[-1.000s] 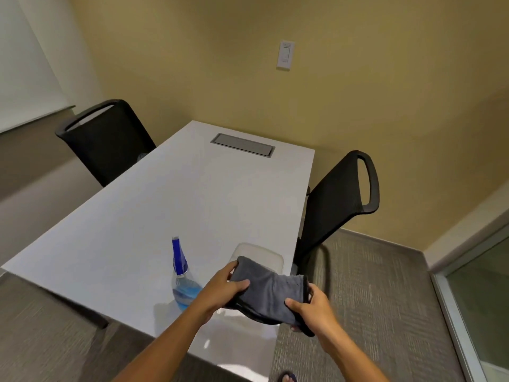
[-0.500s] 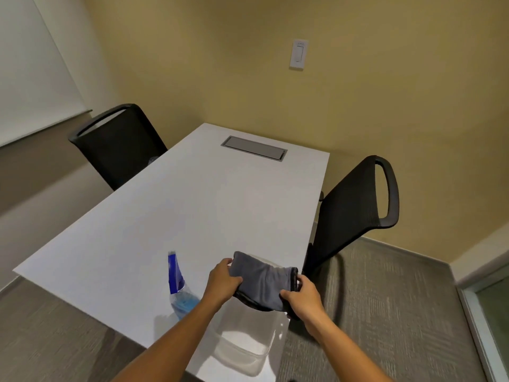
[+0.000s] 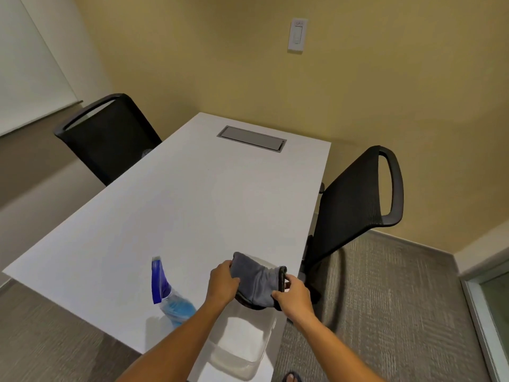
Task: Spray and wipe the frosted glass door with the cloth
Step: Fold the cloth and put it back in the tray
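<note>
A grey cloth (image 3: 256, 282) with a dark edge is stretched between both hands above the near right corner of the white table (image 3: 176, 216). My left hand (image 3: 222, 282) grips its left side and my right hand (image 3: 292, 295) grips its right side. A spray bottle (image 3: 168, 296) with a blue nozzle and blue liquid stands on the table just left of my left forearm. The glass door (image 3: 493, 307) shows only as a sliver with its pale frame at the right edge.
A clear plastic container (image 3: 242, 343) sits on the table's near corner under the cloth. Black mesh chairs stand at the left (image 3: 110, 136) and right (image 3: 355, 205) of the table. A light switch (image 3: 297, 34) is on the yellow wall. Carpet covers the floor.
The view has swung left and up, so the glass door slid toward the right edge. Both hands still hold the cloth and have moved further out over the table's corner and the container.
</note>
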Motion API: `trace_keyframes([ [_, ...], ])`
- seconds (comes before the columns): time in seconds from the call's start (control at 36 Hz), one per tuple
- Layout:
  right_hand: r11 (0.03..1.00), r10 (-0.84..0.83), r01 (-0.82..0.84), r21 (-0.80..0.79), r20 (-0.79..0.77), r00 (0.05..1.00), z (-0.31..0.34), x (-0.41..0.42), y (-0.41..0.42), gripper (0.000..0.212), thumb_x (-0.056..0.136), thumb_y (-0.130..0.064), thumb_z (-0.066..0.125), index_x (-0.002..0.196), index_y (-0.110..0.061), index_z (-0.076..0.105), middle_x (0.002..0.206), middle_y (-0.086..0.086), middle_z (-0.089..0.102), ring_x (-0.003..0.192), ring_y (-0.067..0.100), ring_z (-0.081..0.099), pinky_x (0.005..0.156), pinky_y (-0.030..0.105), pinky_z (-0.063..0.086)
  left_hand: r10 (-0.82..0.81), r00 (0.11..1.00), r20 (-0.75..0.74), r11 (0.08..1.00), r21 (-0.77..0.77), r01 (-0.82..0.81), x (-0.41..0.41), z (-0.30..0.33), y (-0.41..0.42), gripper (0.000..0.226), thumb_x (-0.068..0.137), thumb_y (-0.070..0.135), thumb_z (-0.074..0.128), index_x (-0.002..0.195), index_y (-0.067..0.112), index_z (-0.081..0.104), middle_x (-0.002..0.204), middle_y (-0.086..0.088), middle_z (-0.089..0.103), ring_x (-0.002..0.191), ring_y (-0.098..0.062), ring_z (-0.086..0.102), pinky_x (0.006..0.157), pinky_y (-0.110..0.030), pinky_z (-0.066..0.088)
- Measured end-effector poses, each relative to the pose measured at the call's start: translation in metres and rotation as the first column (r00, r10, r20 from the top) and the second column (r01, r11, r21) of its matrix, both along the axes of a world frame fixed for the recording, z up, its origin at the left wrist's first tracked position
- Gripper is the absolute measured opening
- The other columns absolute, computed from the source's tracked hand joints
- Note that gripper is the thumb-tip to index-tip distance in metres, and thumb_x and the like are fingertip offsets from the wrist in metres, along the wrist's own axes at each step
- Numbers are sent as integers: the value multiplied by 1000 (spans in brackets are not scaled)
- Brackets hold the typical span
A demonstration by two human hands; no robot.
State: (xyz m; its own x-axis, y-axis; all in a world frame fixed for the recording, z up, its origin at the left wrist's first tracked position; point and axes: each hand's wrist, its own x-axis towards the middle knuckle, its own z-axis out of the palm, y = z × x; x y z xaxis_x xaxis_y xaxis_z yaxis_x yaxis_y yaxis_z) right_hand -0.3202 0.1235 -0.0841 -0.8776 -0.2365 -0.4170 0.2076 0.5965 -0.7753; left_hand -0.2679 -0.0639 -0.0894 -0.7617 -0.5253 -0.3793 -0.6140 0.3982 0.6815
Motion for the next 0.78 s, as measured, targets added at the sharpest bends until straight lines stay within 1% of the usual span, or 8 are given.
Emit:
trace_keyframes([
  [0.17, 984, 40, -34, 175, -33, 999, 1, -3, -1, 36, 87, -17, 68, 122, -26, 62, 104, -4, 67, 92, 20, 67, 79, 39, 60, -36, 999, 33, 999, -28, 37, -3, -10, 1, 44, 102, 8, 63, 145, 4, 56, 140, -17, 68, 124, -32, 67, 92, -25, 50],
  [0.39, 948, 91, -43, 314, -140, 986, -4, -1, 0, 32, 89, -32, 69, 119, -32, 61, 104, -10, 62, 96, 17, 61, 78, 37, 56, -22, 999, 34, 996, -90, 25, -4, -19, 3, 34, 103, 5, 59, 137, 6, 62, 134, -13, 71, 101, -15, 61, 87, -19, 44],
  [0.47, 902, 179, -79, 424, -202, 963, -5, 0, -1, 42, 89, -40, 70, 126, -31, 54, 121, -6, 60, 112, 19, 51, 81, 35, 53, -30, 998, 49, 992, -119, 36, -6, -21, 2, 38, 105, 10, 59, 143, 7, 59, 141, -12, 67, 121, -26, 68, 94, -23, 47],
  [0.53, 856, 262, -99, 507, -261, 929, -6, 1, -2, 63, 90, -44, 70, 144, -30, 42, 134, -2, 53, 119, 21, 47, 90, 34, 50, -63, 995, 72, 985, -156, 73, -5, -23, 4, 40, 106, 14, 57, 146, 10, 55, 144, -10, 64, 127, -27, 66, 99, -25, 48],
  [0.58, 803, 367, -120, 583, -327, 871, -6, 2, -4, 79, 89, -42, 72, 155, -27, 31, 142, 1, 47, 123, 22, 45, 97, 33, 47, -79, 992, 102, 967, -235, 102, -4, -23, 7, 42, 108, 19, 54, 149, 13, 51, 145, -7, 62, 127, -26, 65, 102, -30, 52],
  [0.64, 761, 499, -182, 623, -382, 778, -3, 5, -7, 78, 83, -30, 81, 151, -23, 43, 138, 2, 54, 122, 24, 51, 96, 34, 49, -100, 988, 116, 930, -343, 134, -2, -21, 10, 46, 107, 21, 53, 153, 16, 45, 148, -4, 57, 128, -24, 62, 102, -34, 52],
  [0.69, 715, 642, -280, 641, -445, 624, -5, 8, -10, 59, 74, -20, 85, 130, -19, 66, 126, 3, 66, 121, 28, 58, 97, 38, 52, -175, 977, 124, 861, -461, 213, -2, -20, 14, 53, 106, 21, 55, 157, 19, 39, 154, -2, 50, 131, -22, 55, 102, -33, 51],
  [0.78, 553, 828, -427, 715, -416, 377, -12, 14, -16, 33, 84, -21, 69, 116, -16, 74, 125, 4, 70, 137, 33, 52, 119, 47, 36, -347, 926, 149, 793, -480, 375, -1, -21, 22, 48, 107, 27, 54, 154, 21, 45, 153, -1, 52, 131, -20, 57, 107, -31, 50],
])
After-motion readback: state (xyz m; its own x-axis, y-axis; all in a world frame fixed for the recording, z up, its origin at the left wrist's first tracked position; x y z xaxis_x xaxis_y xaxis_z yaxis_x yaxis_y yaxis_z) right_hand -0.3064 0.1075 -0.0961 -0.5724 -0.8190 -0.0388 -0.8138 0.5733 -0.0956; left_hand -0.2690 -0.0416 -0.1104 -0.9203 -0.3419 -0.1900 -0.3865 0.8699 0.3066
